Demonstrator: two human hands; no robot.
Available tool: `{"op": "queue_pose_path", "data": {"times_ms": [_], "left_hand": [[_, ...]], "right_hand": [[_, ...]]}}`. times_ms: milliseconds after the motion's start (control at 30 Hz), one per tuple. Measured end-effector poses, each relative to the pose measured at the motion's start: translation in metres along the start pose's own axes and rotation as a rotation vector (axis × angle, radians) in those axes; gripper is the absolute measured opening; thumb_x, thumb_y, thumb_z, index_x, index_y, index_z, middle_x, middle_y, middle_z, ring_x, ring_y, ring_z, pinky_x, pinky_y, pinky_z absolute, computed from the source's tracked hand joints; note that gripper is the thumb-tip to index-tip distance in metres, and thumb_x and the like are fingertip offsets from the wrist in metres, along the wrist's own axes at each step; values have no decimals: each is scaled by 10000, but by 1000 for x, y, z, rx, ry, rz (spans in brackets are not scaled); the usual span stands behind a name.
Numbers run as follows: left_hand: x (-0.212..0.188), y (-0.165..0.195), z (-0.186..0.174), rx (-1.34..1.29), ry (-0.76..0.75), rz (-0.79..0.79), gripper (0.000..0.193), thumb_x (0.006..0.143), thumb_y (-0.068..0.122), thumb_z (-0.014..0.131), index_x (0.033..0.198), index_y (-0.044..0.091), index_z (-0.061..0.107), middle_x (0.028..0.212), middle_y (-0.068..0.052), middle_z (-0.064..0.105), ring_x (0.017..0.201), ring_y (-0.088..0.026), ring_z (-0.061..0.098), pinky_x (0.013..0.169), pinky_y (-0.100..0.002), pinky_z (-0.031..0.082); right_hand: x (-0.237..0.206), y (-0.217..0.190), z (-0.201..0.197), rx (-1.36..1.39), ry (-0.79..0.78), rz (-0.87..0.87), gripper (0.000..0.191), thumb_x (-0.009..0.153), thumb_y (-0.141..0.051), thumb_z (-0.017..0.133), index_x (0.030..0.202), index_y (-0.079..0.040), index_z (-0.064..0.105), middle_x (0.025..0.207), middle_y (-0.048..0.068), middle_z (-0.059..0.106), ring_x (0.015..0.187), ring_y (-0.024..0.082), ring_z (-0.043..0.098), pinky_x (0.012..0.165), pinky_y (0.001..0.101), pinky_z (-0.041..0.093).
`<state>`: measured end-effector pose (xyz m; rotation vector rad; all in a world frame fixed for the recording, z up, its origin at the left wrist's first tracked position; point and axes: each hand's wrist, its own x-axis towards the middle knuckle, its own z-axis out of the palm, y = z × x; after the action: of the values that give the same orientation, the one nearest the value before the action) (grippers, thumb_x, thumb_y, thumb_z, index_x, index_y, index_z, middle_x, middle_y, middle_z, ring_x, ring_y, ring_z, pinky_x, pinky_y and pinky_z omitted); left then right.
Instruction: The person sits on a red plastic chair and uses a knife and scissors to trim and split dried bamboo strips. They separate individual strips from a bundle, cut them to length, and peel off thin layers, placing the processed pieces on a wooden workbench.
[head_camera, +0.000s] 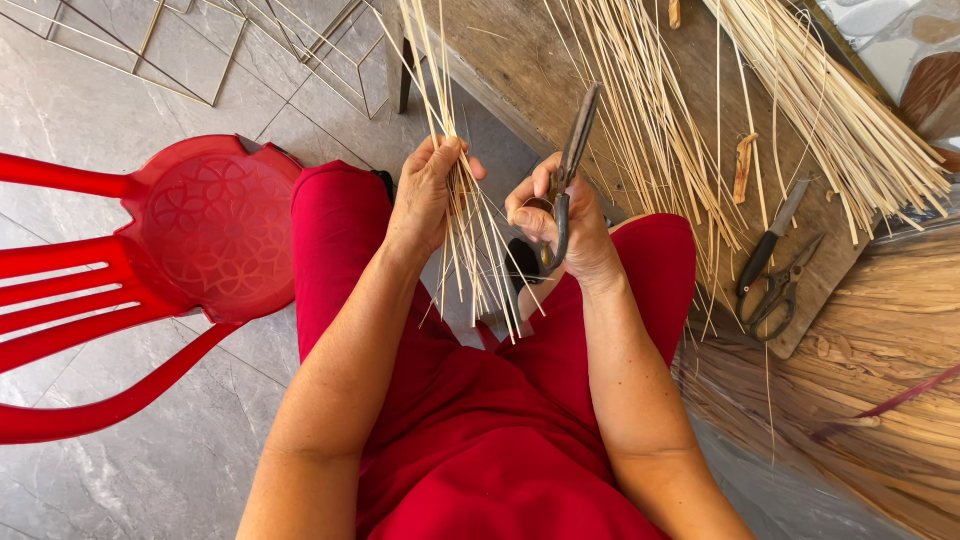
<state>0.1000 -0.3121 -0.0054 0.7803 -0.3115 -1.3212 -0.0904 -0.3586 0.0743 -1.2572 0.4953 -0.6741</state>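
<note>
At frame centre, the left hand (428, 195) clenches a bundle of thin cane strips (478, 250) running top to bottom, while the right hand (565, 230), just beside it, grips dark scissors (568, 170) pointing upward.

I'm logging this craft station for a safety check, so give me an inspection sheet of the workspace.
Surface: worn wooden bench, strewn with strips.
Job's things: bundle of thin pale strips gripped in left hand; dark scissors in right hand, blades pointing up.
Clutter: knife and second scissors on the bench edge; loose strips.
Grippers: both hands closed on their items.
Cables: nothing seen.
Surroundings: red plastic chair, wire frames, grey tiled floor.
</note>
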Motion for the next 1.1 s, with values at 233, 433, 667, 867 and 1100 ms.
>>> {"op": "queue_pose_path", "data": {"times_ms": [233, 433, 667, 867, 1100], "left_hand": [[-1, 13, 5, 29, -103, 25, 137, 1094, 215, 596, 1070, 81, 579, 847, -115, 740, 574, -45, 524, 498, -195, 421], [-4, 16, 12, 159, -61, 71, 177, 1046, 289, 582, 1029, 113, 568, 764, -37, 731, 491, -33, 497, 409, -175, 368], [-5, 18, 10, 179, -36, 105, 211, 1097, 328, 522, 1065, 120, 540, 744, 8, 631, 645, -84, 636, 586, -236, 551], [-4, 16, 7, 70, -9, 56, 172, 1078, 298, 508, 1036, 131, 523, 795, -18, 643, 641, -118, 661, 561, -261, 556], [1, 16, -2, -55, -1, 112, 164, 1111, 258, 529, 1009, 131, 508, 791, -2, 588, 565, -71, 484, 476, -225, 393]], "right_hand": [[3, -4, -14, 158, 166, -80, 277, 947, -101, 799, 1040, -159, 544, 887, 98, 699, 608, 74, 514, 528, 223, 439], [0, -8, -12, 228, 177, -46, 330, 924, -60, 808, 1066, -165, 529, 899, 89, 678, 614, 70, 474, 551, 223, 420], [1, -11, -23, 309, 186, -96, 296, 950, -40, 781, 1104, -130, 545, 957, 119, 682, 620, 125, 508, 532, 252, 421], [-2, -14, -27, 363, 170, -87, 307, 951, -37, 783, 1093, -150, 536, 890, 76, 644, 602, 73, 452, 560, 237, 407], [-8, -26, -37, 434, 144, -144, 320, 922, -28, 795, 1072, -191, 564, 809, 0, 606, 584, 46, 423, 562, 223, 406]]}}
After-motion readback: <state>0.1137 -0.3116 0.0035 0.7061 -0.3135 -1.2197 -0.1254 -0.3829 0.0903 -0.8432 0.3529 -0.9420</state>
